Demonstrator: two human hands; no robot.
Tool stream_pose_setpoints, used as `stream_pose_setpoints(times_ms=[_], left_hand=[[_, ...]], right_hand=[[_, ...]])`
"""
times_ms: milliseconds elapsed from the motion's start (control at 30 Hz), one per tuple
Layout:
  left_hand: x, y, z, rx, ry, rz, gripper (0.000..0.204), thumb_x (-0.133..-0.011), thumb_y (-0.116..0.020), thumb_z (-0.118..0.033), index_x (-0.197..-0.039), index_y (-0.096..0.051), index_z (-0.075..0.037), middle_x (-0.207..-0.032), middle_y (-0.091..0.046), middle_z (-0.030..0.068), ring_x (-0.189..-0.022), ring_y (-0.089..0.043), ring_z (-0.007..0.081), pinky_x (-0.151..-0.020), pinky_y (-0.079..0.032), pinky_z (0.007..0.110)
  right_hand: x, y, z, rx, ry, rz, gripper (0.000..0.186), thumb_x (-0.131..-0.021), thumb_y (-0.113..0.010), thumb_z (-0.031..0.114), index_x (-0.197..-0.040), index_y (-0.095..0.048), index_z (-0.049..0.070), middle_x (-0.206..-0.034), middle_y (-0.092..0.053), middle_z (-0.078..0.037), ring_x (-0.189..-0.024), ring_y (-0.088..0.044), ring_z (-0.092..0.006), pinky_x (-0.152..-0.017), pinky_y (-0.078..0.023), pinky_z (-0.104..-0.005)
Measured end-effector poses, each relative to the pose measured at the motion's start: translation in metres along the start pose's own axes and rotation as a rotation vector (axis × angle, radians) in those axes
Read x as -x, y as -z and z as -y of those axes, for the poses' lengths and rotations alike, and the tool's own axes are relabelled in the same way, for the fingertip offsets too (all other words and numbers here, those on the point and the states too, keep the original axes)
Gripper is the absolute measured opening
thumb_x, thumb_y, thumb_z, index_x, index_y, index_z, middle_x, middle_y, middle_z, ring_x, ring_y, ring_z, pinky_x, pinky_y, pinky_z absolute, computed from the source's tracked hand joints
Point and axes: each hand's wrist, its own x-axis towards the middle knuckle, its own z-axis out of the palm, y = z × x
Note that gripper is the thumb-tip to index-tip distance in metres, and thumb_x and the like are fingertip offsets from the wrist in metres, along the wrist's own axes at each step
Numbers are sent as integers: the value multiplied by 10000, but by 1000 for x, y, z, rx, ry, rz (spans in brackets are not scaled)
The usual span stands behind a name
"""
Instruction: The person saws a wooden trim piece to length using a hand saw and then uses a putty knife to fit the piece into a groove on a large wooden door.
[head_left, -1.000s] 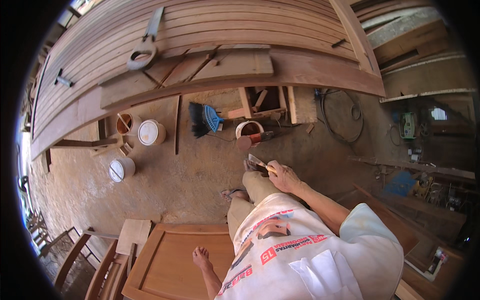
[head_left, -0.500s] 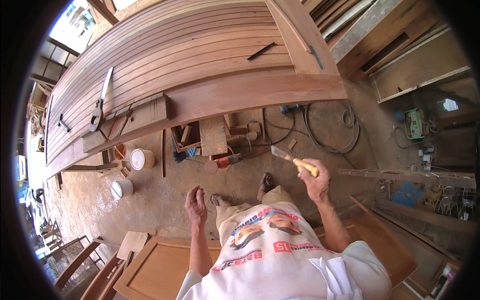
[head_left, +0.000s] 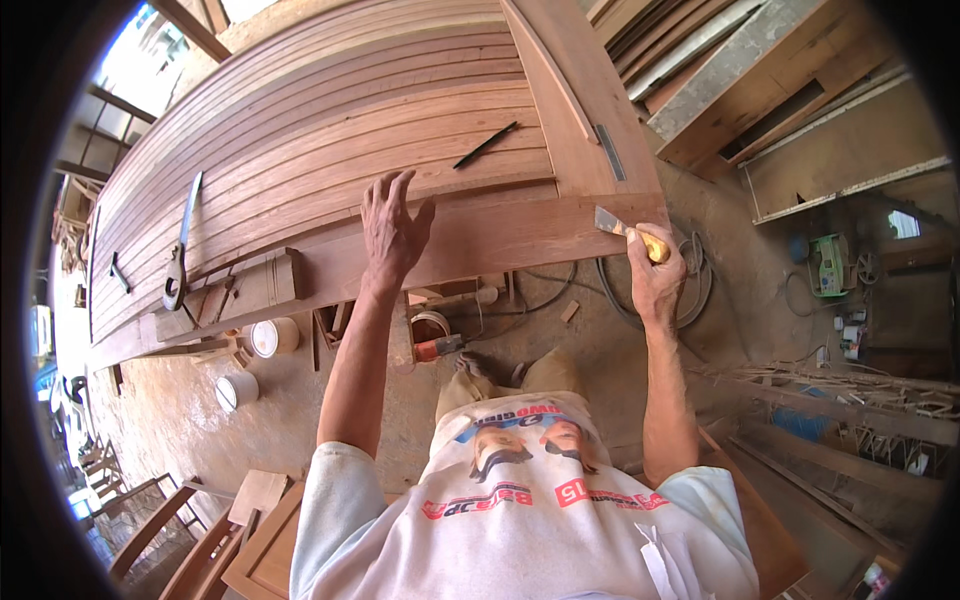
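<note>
My right hand (head_left: 657, 285) grips a putty knife (head_left: 652, 246) by its yellowish handle. Its flat metal blade points left, by the near right corner of a large slatted wooden door panel (head_left: 480, 232). My left hand (head_left: 393, 228) reaches over the panel's near rail with fingers spread and nothing held; whether it touches the wood I cannot tell. A dark, thin pencil-like stick (head_left: 485, 145) lies on the slats beyond my left hand. A narrow grey metal strip (head_left: 610, 153) sits in the right-hand rail of the panel.
A handsaw (head_left: 184, 235) and a small dark tool (head_left: 119, 272) lie at the panel's left, near a loose wood block (head_left: 270, 283). Below are white buckets (head_left: 237, 391), an orange power tool (head_left: 438, 348) and looped cable (head_left: 695, 290). Boards (head_left: 740, 80) are stacked at far right.
I have moved closer to the panel. My left hand has risen from beside my body to over the near rail. The putty knife has come up to the panel's right corner.
</note>
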Motion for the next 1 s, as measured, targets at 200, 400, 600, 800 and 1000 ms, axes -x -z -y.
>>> stream_pose_setpoints(times_ms=[200,400,600,800,1000], left_hand=[[-11,-26,17,89,77,154,444,-855,-866,-326,-1190,-734,-66,-1261,-664,144,-1229,-584,357,-1083,-455,494],[-12,-24,17,8,39,220,344,-817,-873,-298,-1065,-733,-106,-1153,-678,46,-1163,-607,278,-1047,-411,453],[-17,-27,10,-35,78,202,263,-847,-841,-276,-1027,-713,-133,-1099,-686,36,-1129,-618,269,-1043,-395,445],[-18,-31,11,-55,113,207,271,-858,-836,-279,-1046,-719,-123,-1133,-692,42,-1163,-614,270,-1071,-389,449],[-18,-27,13,-5,142,253,278,-898,-807,-315,-1077,-728,-118,-1159,-680,51,-1192,-601,284,-1091,-379,457]], right_hand=[[-34,-12,-23,45,22,186,170,-969,-743,112,-1101,-720,7,-1034,-741,-128,-953,-719,-266,-844,-567,-382],[-61,-31,-58,-49,-62,408,138,-985,-698,58,-1091,-711,-30,-998,-752,-147,-880,-737,-246,-780,-586,-367],[-95,-69,-33,-226,-2,470,155,-994,-642,-6,-1140,-683,-40,-949,-728,-152,-793,-754,-189,-679,-593,-324],[-113,-88,-32,-124,80,608,154,-1032,-618,29,-1147,-687,-46,-971,-720,-135,-817,-737,-173,-718,-591,-307],[-120,-95,-16,44,276,672,101,-957,-661,2,-1058,-666,-1,-896,-691,-172,-706,-711,-308,-643,-555,-389]])
